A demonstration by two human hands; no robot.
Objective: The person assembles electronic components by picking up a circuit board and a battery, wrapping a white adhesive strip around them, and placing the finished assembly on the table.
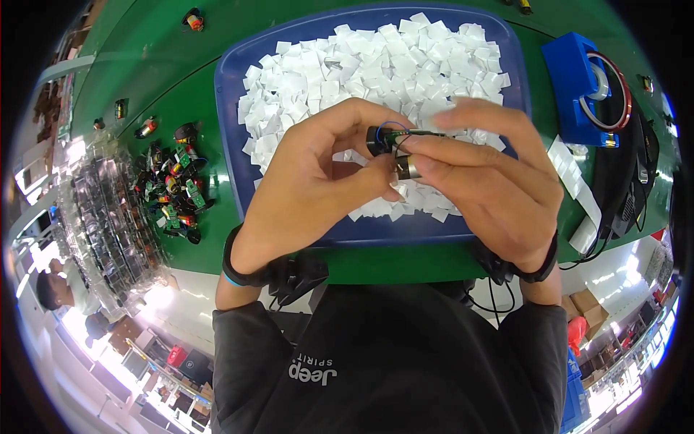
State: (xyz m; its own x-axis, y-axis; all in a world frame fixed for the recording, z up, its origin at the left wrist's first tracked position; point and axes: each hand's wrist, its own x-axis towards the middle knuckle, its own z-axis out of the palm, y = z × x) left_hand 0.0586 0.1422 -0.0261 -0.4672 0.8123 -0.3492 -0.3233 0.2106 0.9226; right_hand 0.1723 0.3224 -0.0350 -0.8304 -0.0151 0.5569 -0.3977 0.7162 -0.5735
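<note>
Over the tray, both my hands hold one small wired electronic assembly. Its parts are a thin green circuit board [409, 133] with a blue wire, a round black part [375, 141] and a silver cylinder [407, 167]. My left hand [311, 170] pinches the black-part side between thumb and fingers. From the other side, my right hand [499, 177] grips the board and cylinder, its raised index finger blurred by motion. Beneath them, the blue tray [230, 137] holds a heap of small white square pieces [376, 61], which look like paper or foam.
Left on the green table [173, 79] lies a pile of similar assemblies [173, 192], beside clear plastic packaging [105, 210]. At the right stand a blue tape dispenser [575, 94] with rolls, a white strip [578, 181] and a black bag [632, 173]. A person [61, 289] is far left.
</note>
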